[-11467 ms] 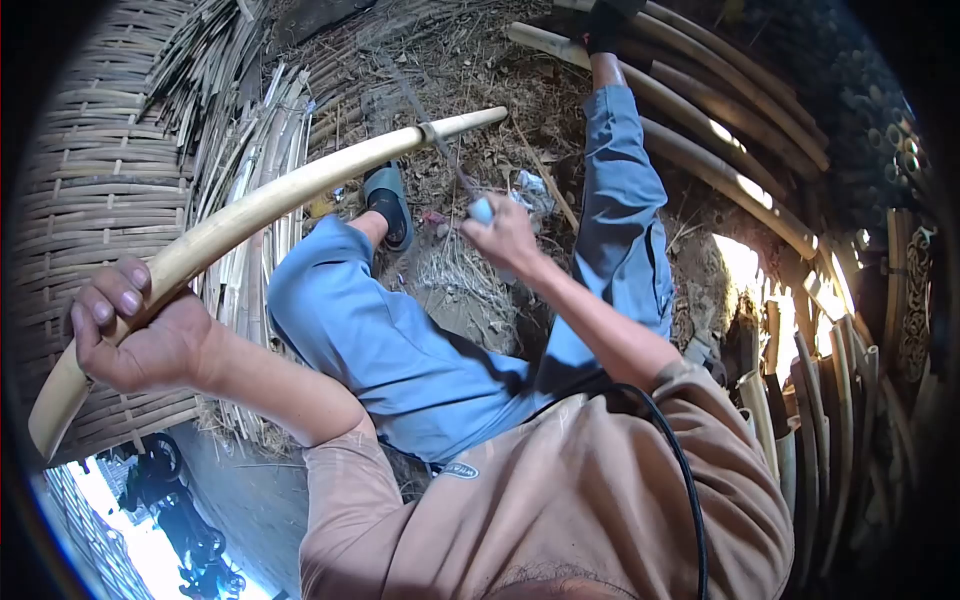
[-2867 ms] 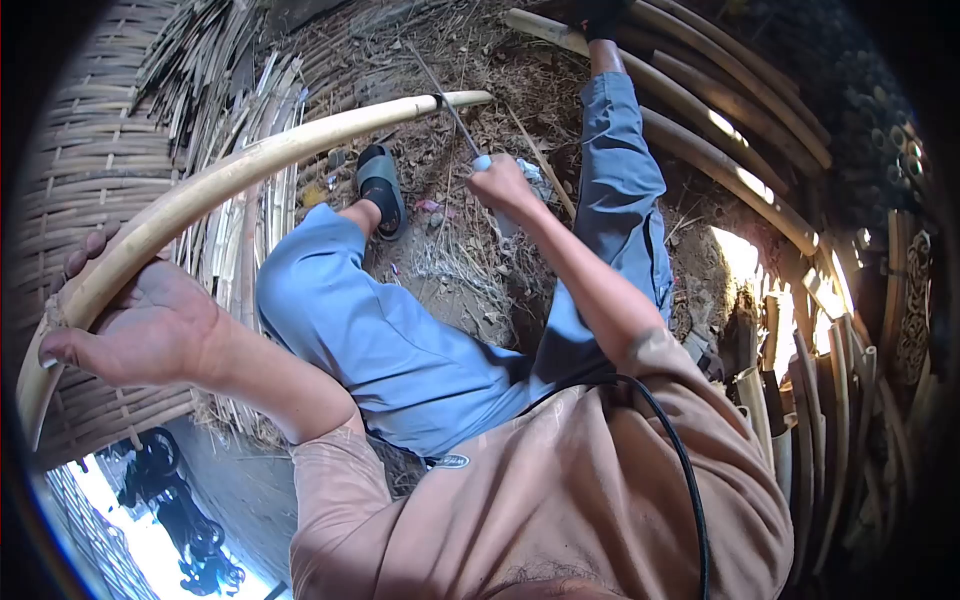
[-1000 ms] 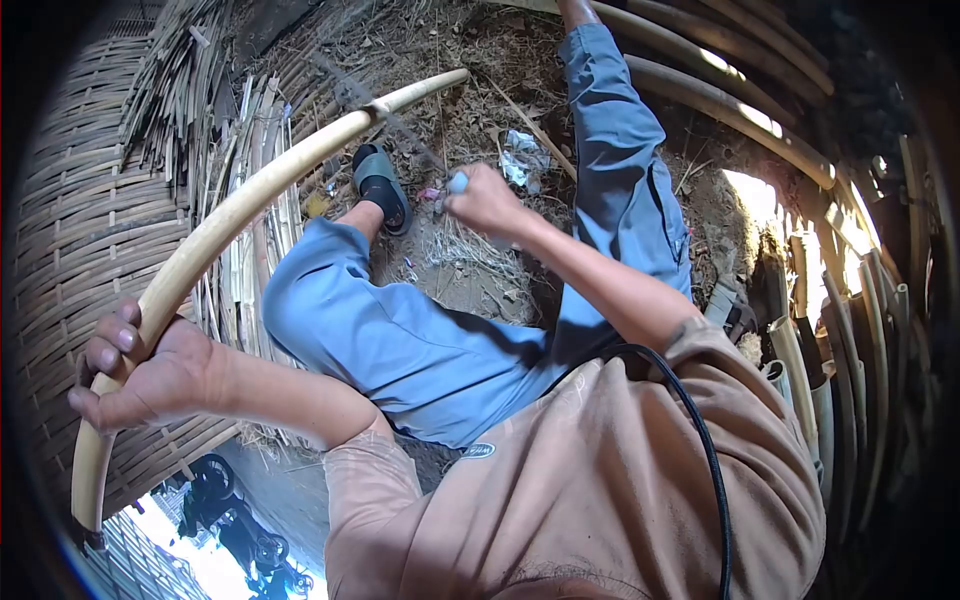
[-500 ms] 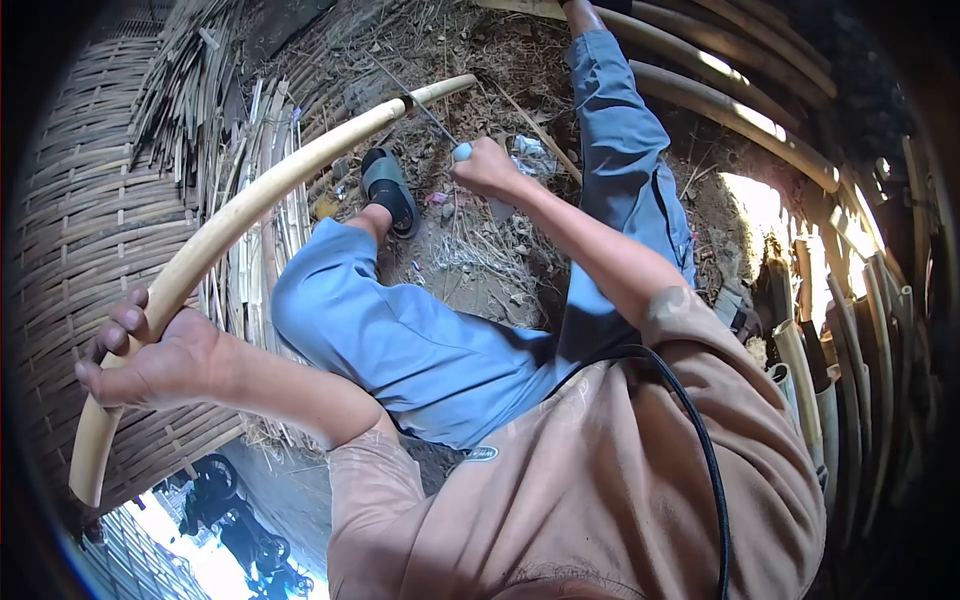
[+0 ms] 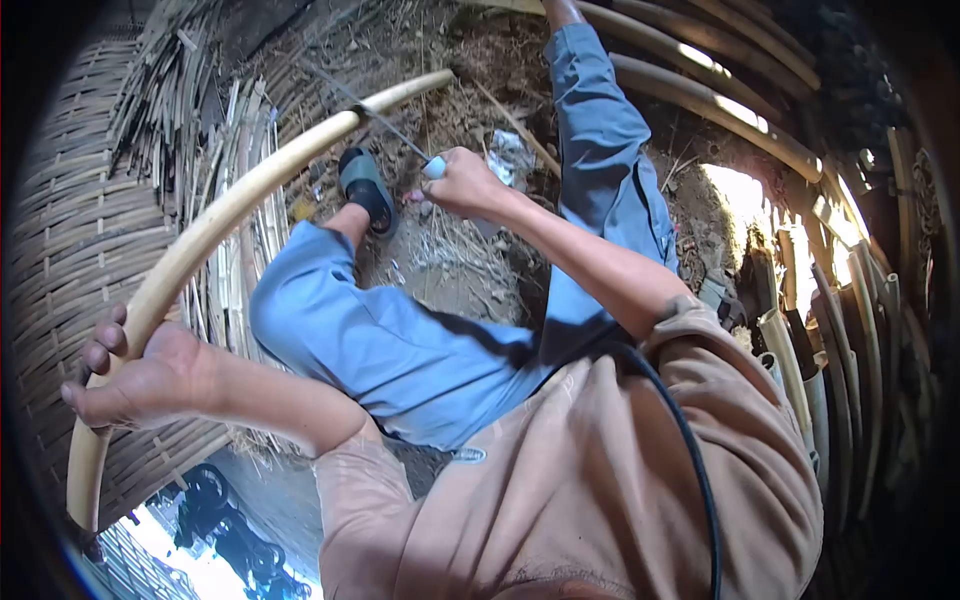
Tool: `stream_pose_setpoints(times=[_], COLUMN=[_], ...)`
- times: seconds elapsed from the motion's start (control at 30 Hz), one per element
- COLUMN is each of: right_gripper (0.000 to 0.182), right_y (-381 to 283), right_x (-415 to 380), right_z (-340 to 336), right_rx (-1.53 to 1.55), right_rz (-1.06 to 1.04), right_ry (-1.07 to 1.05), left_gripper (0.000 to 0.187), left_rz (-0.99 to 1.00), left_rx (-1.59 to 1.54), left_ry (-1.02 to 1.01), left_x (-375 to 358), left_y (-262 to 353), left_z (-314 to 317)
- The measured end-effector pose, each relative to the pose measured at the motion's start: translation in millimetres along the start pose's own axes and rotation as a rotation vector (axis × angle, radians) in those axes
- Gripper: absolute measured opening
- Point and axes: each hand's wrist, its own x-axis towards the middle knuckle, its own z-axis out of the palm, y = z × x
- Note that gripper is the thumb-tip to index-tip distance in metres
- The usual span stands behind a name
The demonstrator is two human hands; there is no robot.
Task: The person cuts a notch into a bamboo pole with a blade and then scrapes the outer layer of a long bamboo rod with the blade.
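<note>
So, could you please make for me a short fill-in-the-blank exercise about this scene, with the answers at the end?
1. The left hand grips the pole near its ____ (upper or lower) end in the picture.
2. The right hand holds the tool by its light ____ handle.
3. The tool crosses the pole nearer its ____ (upper or lower) end.
4. The cable runs over the shirt's ____ (left or right) side.

Answers: lower; blue; upper; right.

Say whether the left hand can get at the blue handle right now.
Probably not: the left hand holds the pole, and the right hand is closed around the blue handle.
</note>
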Motion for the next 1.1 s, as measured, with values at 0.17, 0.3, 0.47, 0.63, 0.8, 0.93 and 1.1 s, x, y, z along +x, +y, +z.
stream_pose_setpoints(times=[0.17,0.3,0.47,0.63,0.8,0.93,1.1], right_gripper=[0.017,0.021,0.015,0.023,0.025,0.024,0.022], right_y=[-1.5,14.9,-16.3,18.0,6.2,-5.5,17.2], right_x=[-28.8,37.3,-26.1,14.6,21.0,-30.0,25.7], right_z=[30.2,10.4,21.8,41.3,16.6,45.3,44.7], right_rx=[0.102,-0.054,0.131,0.063,0.006,0.164,0.125], right_rz=[-0.03,0.086,-0.041,0.102,0.099,-0.054,0.146], right_ry=[0.002,0.048,-0.035,0.075,0.055,0.024,0.102], left_gripper=[0.025,0.026,0.027,0.026,0.027,0.029,0.029], left_rz=[-0.026,-0.037,-0.039,-0.046,-0.041,-0.045,-0.109], left_rx=[-0.003,-0.017,-0.029,-0.021,-0.021,-0.019,-0.022], left_ry=[0.055,0.025,0.077,0.093,0.097,0.108,0.016], left_x=[9.0,16.9,6.2,14.1,3.6,9.3,14.4], left_y=[-5.8,-7.9,-4.6,-10.5,-3.8,-9.3,-5.7], left_z=[-7.4,-9.0,-5.8,-11.1,-0.2,-8.4,-7.9])
